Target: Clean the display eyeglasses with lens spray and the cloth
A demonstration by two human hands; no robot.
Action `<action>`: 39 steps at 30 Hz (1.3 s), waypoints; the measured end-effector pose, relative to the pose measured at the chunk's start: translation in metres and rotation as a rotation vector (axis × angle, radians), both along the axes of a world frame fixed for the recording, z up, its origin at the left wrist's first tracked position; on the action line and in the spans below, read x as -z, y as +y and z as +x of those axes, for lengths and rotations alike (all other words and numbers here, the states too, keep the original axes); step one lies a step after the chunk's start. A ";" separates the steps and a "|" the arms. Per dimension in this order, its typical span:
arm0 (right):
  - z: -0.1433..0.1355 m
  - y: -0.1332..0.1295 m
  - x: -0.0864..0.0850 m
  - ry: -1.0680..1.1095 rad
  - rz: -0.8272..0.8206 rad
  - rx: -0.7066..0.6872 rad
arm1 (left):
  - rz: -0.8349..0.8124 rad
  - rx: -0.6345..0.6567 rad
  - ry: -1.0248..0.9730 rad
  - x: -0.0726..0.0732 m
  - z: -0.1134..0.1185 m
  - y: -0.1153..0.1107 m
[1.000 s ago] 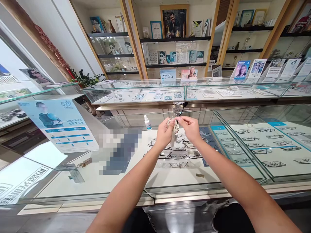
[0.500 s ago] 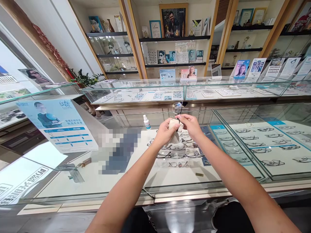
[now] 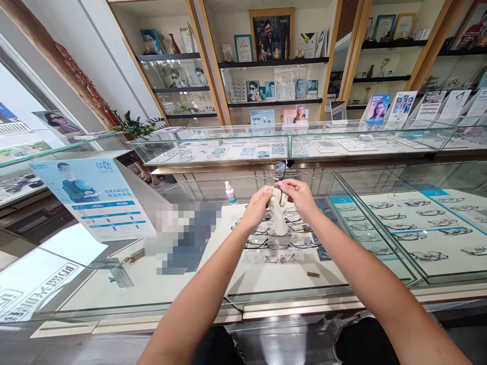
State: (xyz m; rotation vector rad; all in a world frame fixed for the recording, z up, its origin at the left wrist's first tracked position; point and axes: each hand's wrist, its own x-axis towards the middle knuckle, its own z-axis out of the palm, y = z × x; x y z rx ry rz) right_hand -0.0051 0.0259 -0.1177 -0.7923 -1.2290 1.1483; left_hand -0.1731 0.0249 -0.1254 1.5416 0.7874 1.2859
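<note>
Above the glass counter, my left hand [image 3: 259, 207] is closed on a pale cloth [image 3: 279, 219], which hangs down between my hands. My right hand [image 3: 299, 196] pinches a dark-rimmed pair of glasses [image 3: 278, 171], with one round lens standing up above my fingers. The cloth lies against the lower part of the glasses, and that part is mostly hidden by cloth and fingers. Below my hands, several pairs of glasses [image 3: 279, 245] sit in rows at the counter. A white spray bottle [image 3: 230, 193] stands upright to the left of my left hand.
A blue and white sign [image 3: 93, 200] stands on the left, near a small brown object [image 3: 134, 255]. A small greenish piece [image 3: 313, 275] lies near the front. More framed glasses fill the case [image 3: 422, 213] at right; another display counter [image 3: 289, 139] crosses behind.
The cloth now hangs lower and longer between my hands, where before it was bunched in my left hand. My left hand's fingers have shifted up slightly; the glasses remain in my right hand.
</note>
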 end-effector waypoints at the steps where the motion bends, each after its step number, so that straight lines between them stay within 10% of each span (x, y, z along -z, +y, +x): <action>1: 0.002 0.001 0.000 0.002 -0.003 0.011 | -0.028 0.037 0.007 0.000 -0.001 0.001; 19: 0.017 0.006 0.000 -0.222 0.132 -0.050 | -0.213 -0.094 -0.424 -0.003 -0.020 0.027; 39: 0.017 0.006 0.002 -0.341 0.199 -0.147 | -0.248 -0.005 -0.455 -0.003 -0.023 0.029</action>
